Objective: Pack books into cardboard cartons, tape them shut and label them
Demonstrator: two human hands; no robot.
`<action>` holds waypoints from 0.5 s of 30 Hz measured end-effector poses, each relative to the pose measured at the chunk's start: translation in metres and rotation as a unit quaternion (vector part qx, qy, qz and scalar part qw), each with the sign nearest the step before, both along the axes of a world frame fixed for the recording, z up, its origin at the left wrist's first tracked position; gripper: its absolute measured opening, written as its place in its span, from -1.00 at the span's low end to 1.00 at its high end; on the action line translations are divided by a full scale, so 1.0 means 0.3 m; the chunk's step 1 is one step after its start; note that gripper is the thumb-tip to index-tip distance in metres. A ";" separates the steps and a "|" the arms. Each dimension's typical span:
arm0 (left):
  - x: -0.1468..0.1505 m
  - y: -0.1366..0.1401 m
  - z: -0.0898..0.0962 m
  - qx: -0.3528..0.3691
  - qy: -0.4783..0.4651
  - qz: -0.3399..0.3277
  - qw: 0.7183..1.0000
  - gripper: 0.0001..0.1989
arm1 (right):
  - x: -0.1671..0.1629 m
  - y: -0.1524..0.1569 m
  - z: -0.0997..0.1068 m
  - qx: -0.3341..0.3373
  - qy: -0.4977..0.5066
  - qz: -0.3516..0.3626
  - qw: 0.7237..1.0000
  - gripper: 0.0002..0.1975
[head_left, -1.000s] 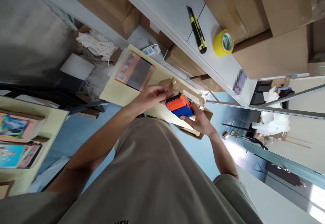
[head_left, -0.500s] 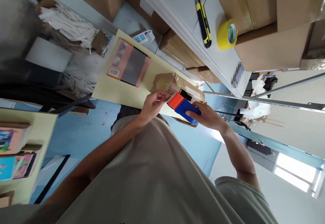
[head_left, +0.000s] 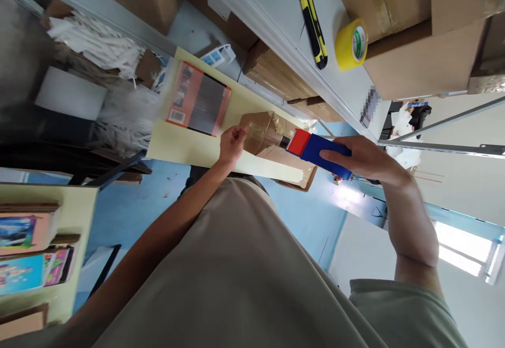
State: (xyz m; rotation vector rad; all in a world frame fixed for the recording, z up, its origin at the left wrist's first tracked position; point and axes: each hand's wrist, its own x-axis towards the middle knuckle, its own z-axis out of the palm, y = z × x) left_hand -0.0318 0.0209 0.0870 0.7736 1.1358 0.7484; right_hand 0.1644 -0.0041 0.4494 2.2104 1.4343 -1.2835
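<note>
My right hand (head_left: 359,159) is wrapped round a blue and red tape dispenser (head_left: 323,153), its red end pointing left. My left hand (head_left: 232,145) is closed in a pinch on the end of a clear packing tape (head_left: 255,129), which seems to stretch toward the dispenser; it is hard to see against the cardboard. Behind and below the tape, a brown cardboard box (head_left: 256,140) with shiny tape on it lies on the pale yellow table (head_left: 185,145). Left of the box, a flat orange and grey book or packet (head_left: 199,98) lies on the same table.
A black and yellow utility knife (head_left: 313,27) and a yellow tape roll (head_left: 351,44) are on the white shelf (head_left: 272,1) above. Cardboard boxes (head_left: 418,53) stand beside them. A white power strip (head_left: 218,56) lies behind the table. Picture books (head_left: 23,272) sit on another table at left.
My right hand has moved right with the tape dispenser, away from my left hand. My left hand has shifted slightly left and up, and the gap between the two has widened.
</note>
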 end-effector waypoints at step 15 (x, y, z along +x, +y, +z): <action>0.084 -0.050 -0.061 -0.011 0.037 0.006 0.999 -0.84 | -0.049 0.060 -0.042 -0.013 -0.057 0.020 0.998 -0.30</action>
